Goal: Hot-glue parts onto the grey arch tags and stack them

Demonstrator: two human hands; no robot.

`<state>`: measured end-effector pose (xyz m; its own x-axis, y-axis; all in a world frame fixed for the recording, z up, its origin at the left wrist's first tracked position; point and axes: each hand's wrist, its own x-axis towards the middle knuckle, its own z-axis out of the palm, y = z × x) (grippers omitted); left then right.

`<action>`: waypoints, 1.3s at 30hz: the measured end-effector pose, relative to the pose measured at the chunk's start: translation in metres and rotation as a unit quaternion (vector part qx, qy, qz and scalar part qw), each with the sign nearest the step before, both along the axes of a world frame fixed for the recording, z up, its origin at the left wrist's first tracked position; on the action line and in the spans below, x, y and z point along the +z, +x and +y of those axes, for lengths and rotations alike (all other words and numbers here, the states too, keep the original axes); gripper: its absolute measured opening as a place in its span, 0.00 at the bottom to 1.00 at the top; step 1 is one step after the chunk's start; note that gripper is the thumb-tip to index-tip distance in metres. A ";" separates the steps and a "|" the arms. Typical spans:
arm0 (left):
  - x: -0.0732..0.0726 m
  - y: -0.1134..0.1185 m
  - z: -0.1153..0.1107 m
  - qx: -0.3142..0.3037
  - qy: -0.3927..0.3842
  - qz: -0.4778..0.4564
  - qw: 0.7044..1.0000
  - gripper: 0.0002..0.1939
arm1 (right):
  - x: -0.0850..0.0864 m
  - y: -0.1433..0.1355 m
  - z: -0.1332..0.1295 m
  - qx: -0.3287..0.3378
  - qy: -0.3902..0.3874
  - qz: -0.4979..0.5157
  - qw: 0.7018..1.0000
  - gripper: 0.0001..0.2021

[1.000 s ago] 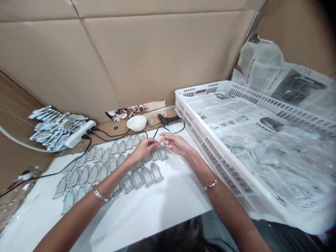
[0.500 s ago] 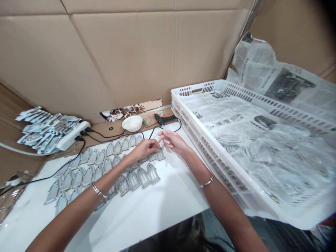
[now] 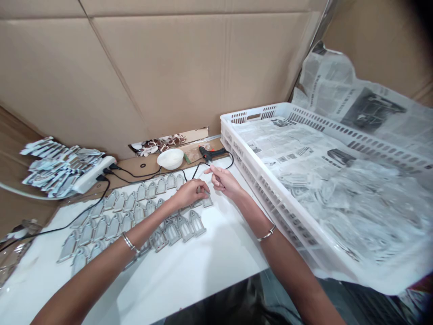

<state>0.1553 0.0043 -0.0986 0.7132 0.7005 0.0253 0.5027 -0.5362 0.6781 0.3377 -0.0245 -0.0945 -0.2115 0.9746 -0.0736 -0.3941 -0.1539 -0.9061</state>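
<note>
White and smooth, the counter [image 3: 233, 248] carries rows of grey, arch-topped, window-like frames [image 3: 183, 228], the nearest partly hidden by the left forearm. At the right end of a farther row, the left hand [image 3: 189, 193] curls over one frame, thumb and fingertips close together, while the right hand [image 3: 226, 181] beside it extends its index finger, the others folded; whether either grips anything I cannot tell. Rightward stands a white, slotted plastic crate [image 3: 267, 184], and beyond the frames sit a round white bowl [image 3: 170, 160] and a black-and-orange glue gun [image 3: 212, 154], before a tan cardboard wall [image 3: 176, 72].
</note>
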 end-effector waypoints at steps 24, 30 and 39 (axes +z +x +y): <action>0.020 -0.053 -0.051 0.192 -0.187 -0.155 0.951 0.19 | 0.005 -0.024 -0.014 0.090 -0.069 -0.104 0.988 0.16; 0.003 -0.051 -0.090 0.160 -0.215 -0.092 0.959 0.16 | 0.009 -0.023 -0.016 0.117 -0.055 -0.052 0.990 0.10; 0.007 -0.050 -0.095 0.154 -0.064 0.039 0.985 0.11 | 0.005 -0.023 -0.015 0.120 -0.038 -0.070 0.990 0.14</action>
<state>0.1049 -0.0911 -0.0920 0.4635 0.8774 -0.1239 0.6805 -0.2629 0.6840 0.3149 -0.0395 -0.0894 -0.4192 0.8880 -0.1891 -0.2100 -0.2974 -0.9314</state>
